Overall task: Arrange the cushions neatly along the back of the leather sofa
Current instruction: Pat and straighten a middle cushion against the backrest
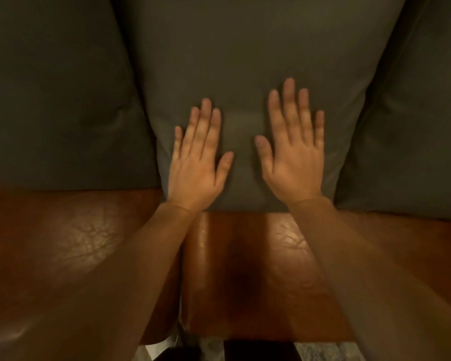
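Sofa (63, 235): brown leather, glossy, creased seat.
Middle cushion (245, 61): grey, smooth, plump; upright against the back, bottom edge on the seat, likely being pressed flush.
Side cushions: left cushion (50, 87) and right cushion (414, 126) flank it, touching.
Left hand (197, 162): flat, fingers straight, pressing low on the middle cushion.
Right hand (294, 155): flat, spread, pressing beside it.

Single head-worn view, looking forward and down from close above the sofa seat (245, 269). It faces the back cushions (245, 61); edges appear somewhat blurred.
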